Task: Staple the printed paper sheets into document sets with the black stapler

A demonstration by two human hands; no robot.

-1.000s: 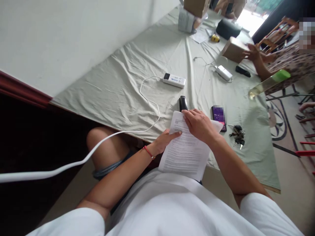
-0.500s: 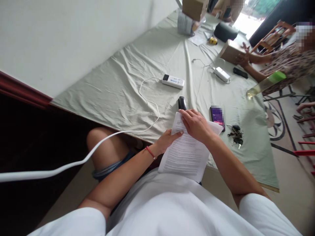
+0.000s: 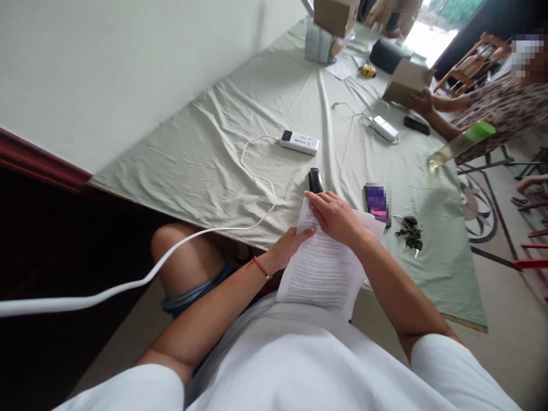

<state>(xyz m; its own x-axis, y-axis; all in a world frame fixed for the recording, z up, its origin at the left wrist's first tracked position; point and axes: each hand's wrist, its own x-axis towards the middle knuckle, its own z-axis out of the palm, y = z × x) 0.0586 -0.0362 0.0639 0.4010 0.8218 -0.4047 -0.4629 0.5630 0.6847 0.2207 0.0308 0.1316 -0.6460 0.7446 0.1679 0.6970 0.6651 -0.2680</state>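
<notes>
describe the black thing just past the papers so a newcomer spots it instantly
Find the pale green tablecloth, then the printed papers at its near edge. Just beyond their top, by the fingertips of the right hand, lies an oblong black stapler-like object. The phone to its right has a lit screen; the other black oblong lies farther off.

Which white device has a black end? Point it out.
The white device nearer the printed sheets; the other white device, nearer the bottle, shows no black end.

Keys (image 3: 413, 229) beside phone (image 3: 375, 204) — bottle (image 3: 460, 146) beyond
</notes>
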